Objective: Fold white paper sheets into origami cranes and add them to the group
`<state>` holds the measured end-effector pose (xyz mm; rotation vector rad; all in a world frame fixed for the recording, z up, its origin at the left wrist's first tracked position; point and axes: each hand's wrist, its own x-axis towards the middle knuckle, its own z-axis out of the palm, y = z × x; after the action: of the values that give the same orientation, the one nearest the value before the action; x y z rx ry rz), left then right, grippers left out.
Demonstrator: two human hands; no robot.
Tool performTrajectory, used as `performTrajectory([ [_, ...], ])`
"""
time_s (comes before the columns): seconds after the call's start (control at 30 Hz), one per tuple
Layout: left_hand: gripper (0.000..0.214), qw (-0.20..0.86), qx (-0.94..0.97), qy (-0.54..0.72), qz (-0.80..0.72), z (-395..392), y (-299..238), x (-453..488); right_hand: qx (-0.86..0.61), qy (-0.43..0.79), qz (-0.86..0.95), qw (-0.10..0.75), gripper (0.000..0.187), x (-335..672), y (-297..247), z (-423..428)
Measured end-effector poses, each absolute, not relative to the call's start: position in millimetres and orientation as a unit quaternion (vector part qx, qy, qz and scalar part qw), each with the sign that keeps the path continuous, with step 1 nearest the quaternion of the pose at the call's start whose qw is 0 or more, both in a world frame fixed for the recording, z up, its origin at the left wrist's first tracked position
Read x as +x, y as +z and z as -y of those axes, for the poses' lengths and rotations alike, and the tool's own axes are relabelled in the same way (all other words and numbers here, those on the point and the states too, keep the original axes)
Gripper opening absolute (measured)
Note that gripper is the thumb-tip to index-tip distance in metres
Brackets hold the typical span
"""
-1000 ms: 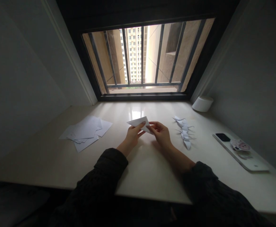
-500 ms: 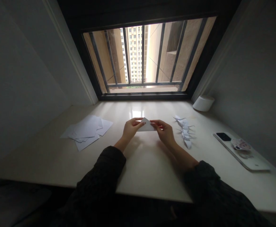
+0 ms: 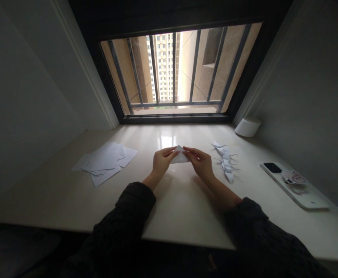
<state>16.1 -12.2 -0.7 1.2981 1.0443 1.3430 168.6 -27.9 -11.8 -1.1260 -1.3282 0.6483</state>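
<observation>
Glossy off-white surface (image 3: 186,208): left hand (image 3: 160,162) and right hand (image 3: 202,161) hold folded white triangular paper (image 3: 180,158) between near and far edges, fingers (image 3: 173,155) pinching both sides. Uneven pressure could skew crease.

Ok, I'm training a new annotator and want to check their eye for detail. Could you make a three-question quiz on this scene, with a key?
1. How many of the person's hands grip the folded paper? A: none. B: one. C: both.
2. True or false: the row of small paper figures lies between the right hand and the phone.
3. Fill in the blank: the loose white sheets lie on the person's ____ side.

Key:
1. C; the left hand and the right hand each hold it.
2. True.
3. left
</observation>
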Motion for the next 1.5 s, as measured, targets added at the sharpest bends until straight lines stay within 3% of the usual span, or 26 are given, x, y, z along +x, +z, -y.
performTrajectory([
  [0.53, 0.035, 0.462, 0.529, 0.563, -0.437, 11, -6, 17, -0.474, 0.254, 0.588, 0.604, 0.028, 168, -15, 27],
  [1.1, 0.028, 0.460, 0.575, 0.477, -0.480, 5, 5, 6, -0.475, 0.280, 0.613, 0.566, 0.029, 174, -15, 26],
  [1.17, 0.029, 0.471, 0.564, 0.490, -0.469, 4, 3, 7, -0.490, 0.267, 0.600, 0.574, 0.039, 174, -13, 26],
  [1.3, 0.030, 0.491, 0.480, 0.562, -0.463, 6, 0, 14, -0.508, 0.263, 0.514, 0.639, 0.097, 170, -12, 24],
  [1.33, 0.031, 0.493, 0.452, 0.581, -0.463, 8, -1, 16, -0.508, 0.287, 0.495, 0.644, 0.099, 168, -13, 23],
  [1.47, 0.033, 0.521, 0.387, 0.605, -0.462, 18, -1, 27, -0.486, 0.427, 0.500, 0.576, 0.048, 161, -20, 21],
  [1.5, 0.032, 0.521, 0.383, 0.606, -0.463, 20, -1, 29, -0.478, 0.443, 0.499, 0.571, 0.044, 159, -22, 21],
])
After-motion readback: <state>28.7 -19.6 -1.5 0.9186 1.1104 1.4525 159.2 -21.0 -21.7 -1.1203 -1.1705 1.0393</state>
